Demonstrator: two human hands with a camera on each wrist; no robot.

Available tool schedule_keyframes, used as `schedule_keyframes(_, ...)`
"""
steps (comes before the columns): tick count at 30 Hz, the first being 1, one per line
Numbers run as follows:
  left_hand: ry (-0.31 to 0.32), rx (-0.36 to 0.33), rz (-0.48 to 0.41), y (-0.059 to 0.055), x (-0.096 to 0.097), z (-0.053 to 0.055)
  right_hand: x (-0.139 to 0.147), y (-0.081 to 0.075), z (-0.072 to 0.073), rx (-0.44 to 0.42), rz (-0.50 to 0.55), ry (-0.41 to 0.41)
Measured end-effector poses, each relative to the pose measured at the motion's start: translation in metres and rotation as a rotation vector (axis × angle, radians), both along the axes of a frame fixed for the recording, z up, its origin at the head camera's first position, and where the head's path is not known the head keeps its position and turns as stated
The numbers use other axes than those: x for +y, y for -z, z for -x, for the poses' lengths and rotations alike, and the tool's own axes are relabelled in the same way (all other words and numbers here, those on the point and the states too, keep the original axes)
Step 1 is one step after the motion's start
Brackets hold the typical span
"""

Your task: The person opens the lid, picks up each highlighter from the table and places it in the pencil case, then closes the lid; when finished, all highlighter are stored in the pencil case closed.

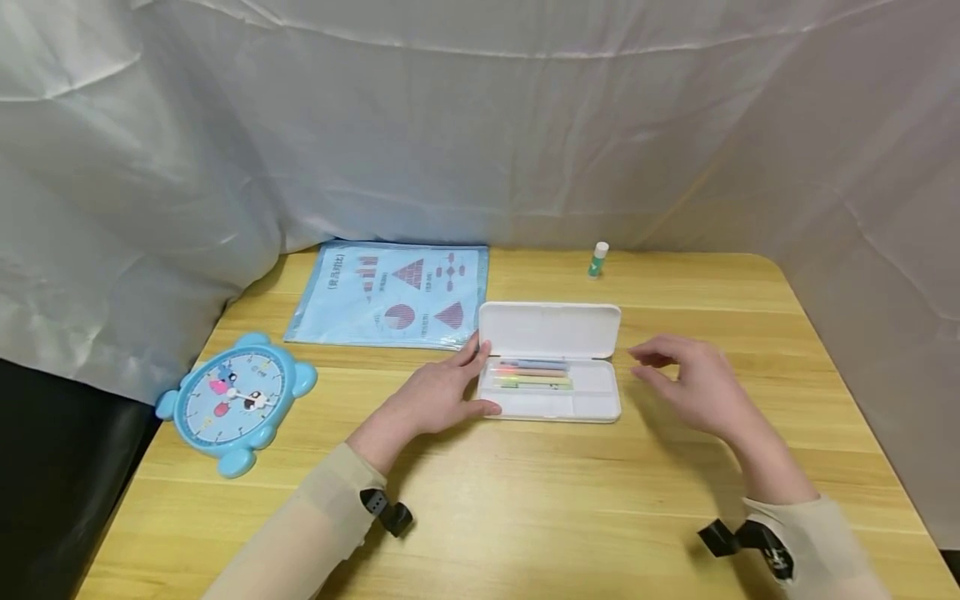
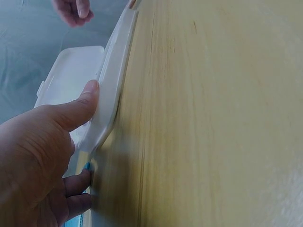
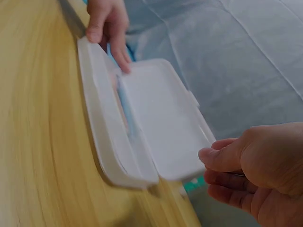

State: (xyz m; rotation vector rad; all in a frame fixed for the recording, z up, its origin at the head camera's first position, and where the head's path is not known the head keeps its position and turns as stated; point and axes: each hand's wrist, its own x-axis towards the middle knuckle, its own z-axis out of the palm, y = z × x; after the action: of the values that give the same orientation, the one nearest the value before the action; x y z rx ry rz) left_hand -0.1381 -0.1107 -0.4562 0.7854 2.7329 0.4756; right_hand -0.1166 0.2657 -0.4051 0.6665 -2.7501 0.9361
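A white pencil case lies on the table with its lid raised at the back. Several pastel-coloured pens lie side by side in its left part. My left hand grips the case's left end, thumb at the front edge and fingers toward the hinge side. In the left wrist view, the thumb presses the case's white side. To the right of the case, my right hand hovers with loosely bent fingers and nothing between them. Its fingertips overlap the lid's corner in the right wrist view.
Behind the case to the left lies a light blue packet printed with charts. A blue toy clock sits at the table's left. A green glue stick with a white cap stands near the back edge. Grey cloth hangs behind the wooden table.
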Motion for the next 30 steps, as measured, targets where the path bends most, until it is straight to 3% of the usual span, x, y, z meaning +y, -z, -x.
schedule_keyframes(5, 0.007, 0.0, 0.0, 0.0, 0.0, 0.0, 0.03, 0.001, -0.011, 0.019, 0.003, 0.083)
schedule_keyframes(12, 0.004, -0.006, -0.01, -0.001, -0.001, -0.003, 0.065, 0.011, -0.028, -0.033, 0.036, 0.235)
schedule_keyframes(18, -0.009, -0.019, -0.008, -0.002, 0.0, -0.002, 0.084, 0.022, -0.037, -0.073, -0.008, 0.344)
schedule_keyframes(30, -0.007, -0.011, -0.013, -0.002, -0.001, -0.002, 0.085, 0.042, -0.039, -0.143, -0.123, 0.379)
